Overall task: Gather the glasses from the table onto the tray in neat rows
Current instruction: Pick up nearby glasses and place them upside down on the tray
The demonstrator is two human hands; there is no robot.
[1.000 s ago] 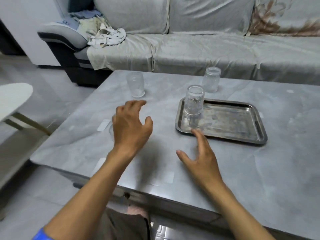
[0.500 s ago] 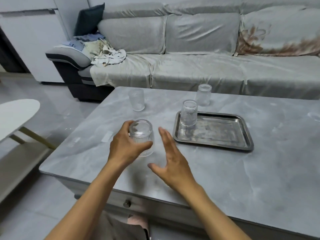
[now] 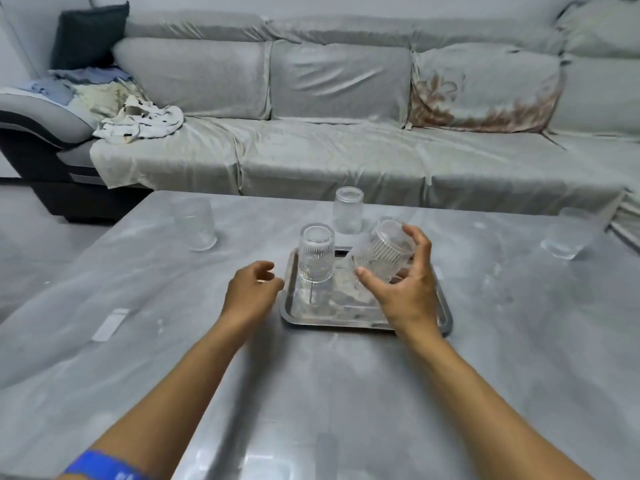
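Note:
My right hand grips a ribbed glass, tilted with its base up, just above the steel tray. A second ribbed glass stands upside down in the tray's far left corner. My left hand hovers at the tray's left rim, fingers loosely curled, holding nothing. On the bare table stand a glass just behind the tray, another glass at the far left, and a low glass at the far right.
The grey marble table stretches toward me. A grey covered sofa runs along its far side, with crumpled clothes on its left end. Floor drops away left of the table.
The ribbed glass passed from my left hand to my right and travelled right, over the tray. My left hand let go and now sits beside the tray.

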